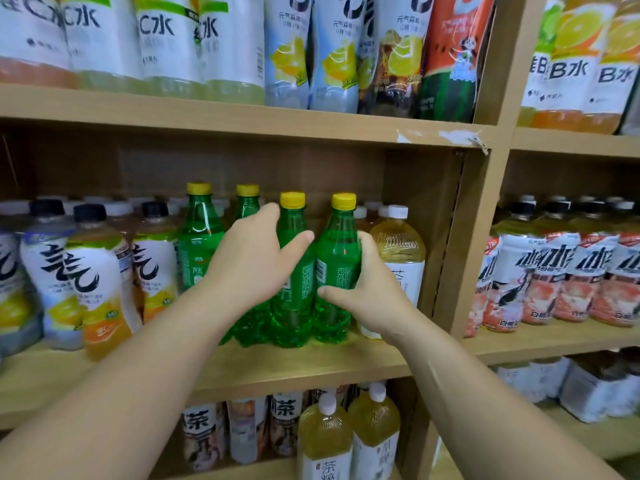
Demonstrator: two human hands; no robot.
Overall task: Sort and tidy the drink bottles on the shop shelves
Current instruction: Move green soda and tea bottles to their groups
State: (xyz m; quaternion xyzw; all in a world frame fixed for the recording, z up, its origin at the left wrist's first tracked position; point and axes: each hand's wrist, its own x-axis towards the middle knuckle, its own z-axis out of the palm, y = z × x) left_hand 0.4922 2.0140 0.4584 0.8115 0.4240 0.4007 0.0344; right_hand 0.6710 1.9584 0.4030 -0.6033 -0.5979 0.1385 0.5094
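Several green soda bottles with yellow caps stand on the middle shelf. My left hand wraps around the third green bottle, thumb across its front. My right hand grips the rightmost green bottle, fingers behind it and thumb on its label. Two more green bottles stand to the left, one partly hidden by my left hand.
White-labelled drink bottles fill the shelf's left part. A yellow tea bottle with a white cap stands right of my right hand, against the wooden upright. Shelves above, below and to the right hold more bottles.
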